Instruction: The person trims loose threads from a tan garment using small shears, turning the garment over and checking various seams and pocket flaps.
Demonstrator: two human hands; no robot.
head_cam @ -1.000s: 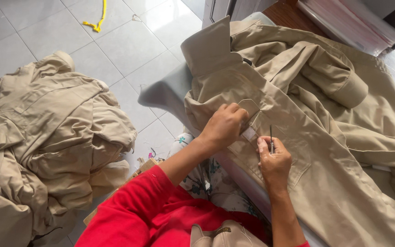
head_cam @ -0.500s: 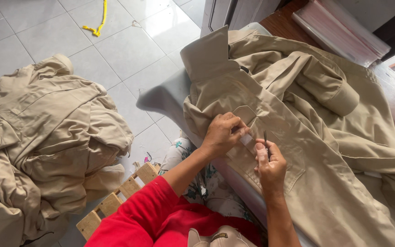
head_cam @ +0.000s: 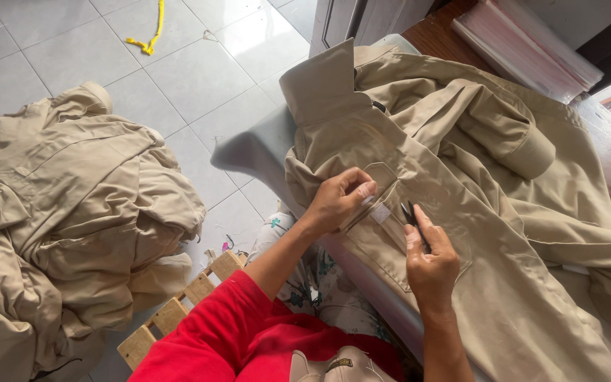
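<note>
On the grey table (head_cam: 249, 145) lies a khaki shirt (head_cam: 461, 184), spread flat with its collar up. At its chest pocket, the left hand (head_cam: 337, 201) pinches the flap, while the right hand (head_cam: 429, 262) grips small black snips (head_cam: 411, 216). More khaki clothes (head_cam: 65, 212) sit heaped on the tiled floor (head_cam: 178, 78) nearby.

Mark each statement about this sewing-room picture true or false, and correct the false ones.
1. The left hand pinches the pocket flap on the tan shirt. True.
2. The right hand holds a red pen. False: it holds small dark snips.
3. A pile of tan clothes lies on the floor. True.
4. The sleeve on the left arm is blue. False: it is red.
5. A yellow strip lies on the floor tiles. True.
</note>
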